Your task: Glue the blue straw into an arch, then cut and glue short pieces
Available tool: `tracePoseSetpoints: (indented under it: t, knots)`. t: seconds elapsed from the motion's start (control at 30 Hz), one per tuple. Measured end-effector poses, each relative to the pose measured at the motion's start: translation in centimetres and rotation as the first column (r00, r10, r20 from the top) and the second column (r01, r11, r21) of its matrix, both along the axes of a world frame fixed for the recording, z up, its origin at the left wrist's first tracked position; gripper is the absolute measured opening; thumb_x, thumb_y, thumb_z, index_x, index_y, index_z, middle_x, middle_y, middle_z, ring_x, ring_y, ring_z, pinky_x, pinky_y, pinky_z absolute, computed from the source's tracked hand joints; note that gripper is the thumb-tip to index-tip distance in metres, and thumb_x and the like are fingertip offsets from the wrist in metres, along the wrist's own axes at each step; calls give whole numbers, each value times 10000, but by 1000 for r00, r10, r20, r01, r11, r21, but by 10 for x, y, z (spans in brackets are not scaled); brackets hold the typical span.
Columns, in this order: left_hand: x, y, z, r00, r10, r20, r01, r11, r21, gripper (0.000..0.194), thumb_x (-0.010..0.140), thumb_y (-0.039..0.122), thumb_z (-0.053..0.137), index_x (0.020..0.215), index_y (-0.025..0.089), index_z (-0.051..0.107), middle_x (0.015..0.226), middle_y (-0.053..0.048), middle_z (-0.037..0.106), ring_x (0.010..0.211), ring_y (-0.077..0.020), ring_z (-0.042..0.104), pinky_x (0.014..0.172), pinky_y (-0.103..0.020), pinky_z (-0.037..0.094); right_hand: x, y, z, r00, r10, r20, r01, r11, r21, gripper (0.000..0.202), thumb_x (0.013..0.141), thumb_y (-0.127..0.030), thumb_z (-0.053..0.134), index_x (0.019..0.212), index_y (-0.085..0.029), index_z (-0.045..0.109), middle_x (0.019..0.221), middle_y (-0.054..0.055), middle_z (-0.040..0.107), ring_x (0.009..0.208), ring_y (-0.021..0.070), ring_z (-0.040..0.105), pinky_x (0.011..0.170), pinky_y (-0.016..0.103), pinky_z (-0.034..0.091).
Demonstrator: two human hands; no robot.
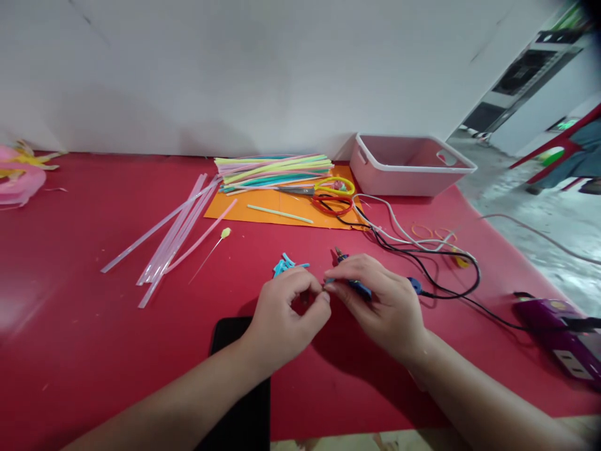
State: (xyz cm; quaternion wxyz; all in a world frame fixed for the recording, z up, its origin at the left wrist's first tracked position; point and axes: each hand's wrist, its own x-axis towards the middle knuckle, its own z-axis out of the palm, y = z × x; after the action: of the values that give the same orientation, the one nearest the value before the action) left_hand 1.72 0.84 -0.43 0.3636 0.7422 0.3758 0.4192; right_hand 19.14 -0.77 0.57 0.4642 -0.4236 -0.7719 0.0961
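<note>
My left hand [291, 310] and my right hand [382, 304] meet fingertip to fingertip above the red table, both pinched closed. A tiny blue piece [330, 280] shows at my right fingertips. Whatever is in the left pinch is too small to make out. Just beyond my left hand lies a small heap of short blue pieces [283, 265]. Partly hidden behind my right hand is a blue corded tool with a metal tip [340, 252], lying on the table. Under my left wrist sits a flat black object [232, 329], resembling a tablet or phone.
Yellow-and-red scissors [331, 191] and a bundle of pastel sticks [272, 172] lie on orange card [263, 212]. Translucent pink strips [176, 235] and a yellow-tipped wire [225, 233] are left. A pink bin [399, 178], tangled cables [422, 254] and a purple power strip [558, 335] occupy the right.
</note>
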Motion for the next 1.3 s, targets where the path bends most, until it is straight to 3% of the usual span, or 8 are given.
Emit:
tracePoseSetpoints:
  t: [0.27,0.53,0.63,0.73,0.93,1.0,1.1,1.3]
  knots:
    - [0,1,-1,993,-62,96,64,998,-17,219,827,145,561,626,198,491,607,31,501,601,-114,467,592,-257,393,-4,-4,4,1000,-13,16,13,1000,28,178,910,-68,614,913,-230,689,813,16,762,751,160,703,728,295,565]
    - [0,5,1,995,-31,92,48,981,-186,212,806,180,559,600,194,510,607,22,510,589,-116,476,568,-262,391,-5,0,-4,959,-244,144,228,967,118,150,936,-121,578,911,-230,678,821,39,762,785,196,685,761,333,538]
    - [0,3,-1,994,-23,104,48,969,-242,206,828,217,581,628,191,539,634,17,537,585,-112,492,553,-254,398,3,4,-5,920,-380,93,369,922,118,116,936,-150,603,910,-232,681,845,38,764,791,188,692,747,314,528]
    - [0,3,-4,995,24,93,3,959,-283,193,850,240,576,665,192,548,642,26,528,568,-104,487,529,-241,385,10,7,-4,906,-420,51,415,906,89,81,940,-195,618,899,-231,678,837,37,760,768,183,689,721,305,521]
    - [-2,11,-8,998,58,-7,-58,961,-271,192,905,300,562,751,193,604,701,10,602,667,-135,562,620,-256,435,22,13,-5,894,-422,147,414,906,84,193,961,-266,570,783,-228,634,714,37,698,696,191,641,689,327,513]
    - [-4,13,-9,994,103,-26,-106,974,-202,180,926,313,559,814,196,638,775,-5,649,745,-152,596,693,-274,460,25,16,-7,897,-399,189,396,917,52,121,949,-230,566,967,-217,686,845,57,743,805,214,671,765,354,534]
    - [-5,13,-9,994,105,-40,-110,984,-137,175,942,310,560,843,202,656,794,-6,672,738,-149,600,672,-267,458,25,17,-9,921,-332,202,342,940,-17,317,929,-225,596,1241,-216,650,1064,87,753,1000,252,680,902,419,535]
    - [-4,8,-3,995,-7,-95,5,1000,-28,156,897,229,588,750,197,628,693,12,648,664,-136,566,638,-260,436,13,9,-2,986,-115,124,118,993,-17,103,908,-270,681,983,-219,729,942,72,731,919,221,661,883,400,517]
